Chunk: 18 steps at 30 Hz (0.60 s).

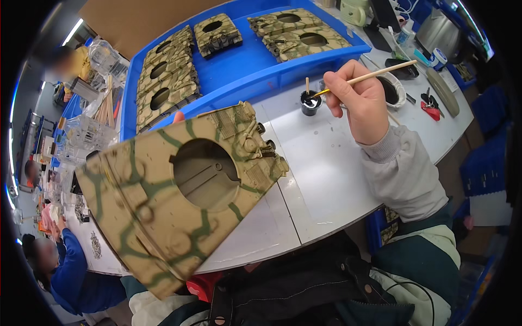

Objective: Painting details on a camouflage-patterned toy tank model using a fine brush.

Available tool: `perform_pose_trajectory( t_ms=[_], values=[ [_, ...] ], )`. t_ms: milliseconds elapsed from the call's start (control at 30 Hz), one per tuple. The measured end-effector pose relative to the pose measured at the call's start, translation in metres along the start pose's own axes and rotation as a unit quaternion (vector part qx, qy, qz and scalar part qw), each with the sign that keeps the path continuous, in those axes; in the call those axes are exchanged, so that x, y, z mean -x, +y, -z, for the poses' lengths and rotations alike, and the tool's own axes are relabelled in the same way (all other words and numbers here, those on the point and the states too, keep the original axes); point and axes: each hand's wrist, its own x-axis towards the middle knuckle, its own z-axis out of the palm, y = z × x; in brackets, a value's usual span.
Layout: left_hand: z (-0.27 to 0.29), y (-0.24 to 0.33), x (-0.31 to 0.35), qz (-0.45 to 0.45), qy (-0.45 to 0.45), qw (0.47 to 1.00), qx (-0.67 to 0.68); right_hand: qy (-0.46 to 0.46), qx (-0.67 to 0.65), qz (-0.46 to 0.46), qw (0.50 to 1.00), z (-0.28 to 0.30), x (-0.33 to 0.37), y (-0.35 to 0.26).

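While the right grip (361, 103) is closed on a slim brush (389, 69), the left grip (179, 117), mostly hidden, supports a model tank hull (136, 190), one fingertip showing at its upper edge. The brush has a smooth, pale wooden handle and a yellowish lower section; its tip lies at the mouth of a small dark cup (310, 108) of glossy black liquid, in which a short wooden stick (307, 85) stands upright. The hull, raised in front of the body above the table's near edge, is box-shaped and matt, sand-coloured with branching green bands; grilles and rounded fittings crowd one end, and a large circular opening exposes a ridged interior.

The right wrist is raised, thumb and fingers pinching the handle, which slants down to the left; a ribbed grey cuff (380, 144) ends the sleeve.

The table (331, 168) is white and shiny. Beyond the hull, a blue tray (239, 89) with raised walls contains six similar patterned hulls (217, 35), three in a row at left. Right of the hand lies a pale-rimmed dish (402, 98) with black contents, then a red-handled tool (430, 112). Farther back, a blue-and-white tub (438, 56) bears markings too small to read, near a metallic kettle (439, 31).
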Motion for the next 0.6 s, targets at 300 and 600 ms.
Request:
perform_pose_trajectory(
  t_ms=[300, 600],
  values=[
    [0.034, -0.02, 0.021, -0.019, -0.107, 0.984, -0.141, -0.005, 0.18, -0.004, 0.984, 0.013, -0.01, 0.012],
    [0.051, -0.017, 0.026, -0.026, -0.109, 0.983, -0.143, -0.025, 0.267, -0.047, 0.962, 0.012, -0.014, 0.017]
  ],
)
